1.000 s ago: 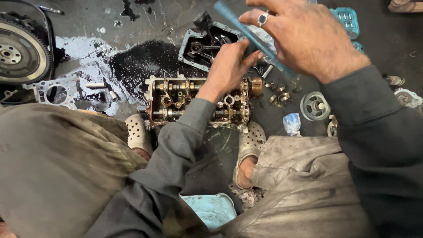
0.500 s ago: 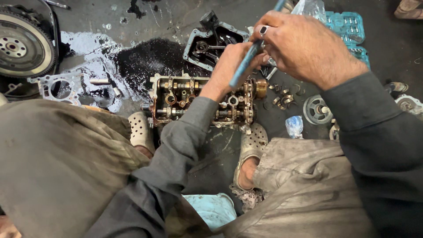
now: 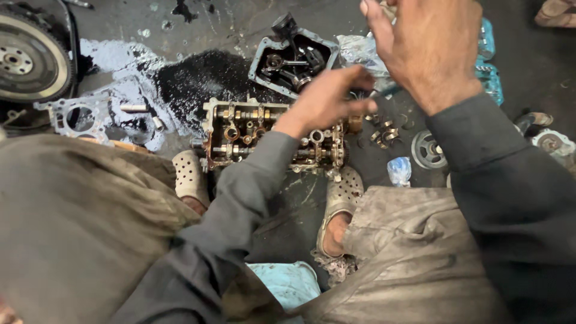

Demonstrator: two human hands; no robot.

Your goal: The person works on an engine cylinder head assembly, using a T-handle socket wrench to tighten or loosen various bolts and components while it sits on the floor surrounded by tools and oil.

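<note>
While I crouch over the cylinder head [image 3: 273,135], my left hand [image 3: 327,99] pinches a small dark part at its right end — my right hand [image 3: 429,51] hovers above, fingers loose, grasping nothing I can see.

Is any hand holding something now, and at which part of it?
The left hand pinches one end of a thin dark tool above the cylinder head. Whether the right hand holds anything cannot be told.
</note>
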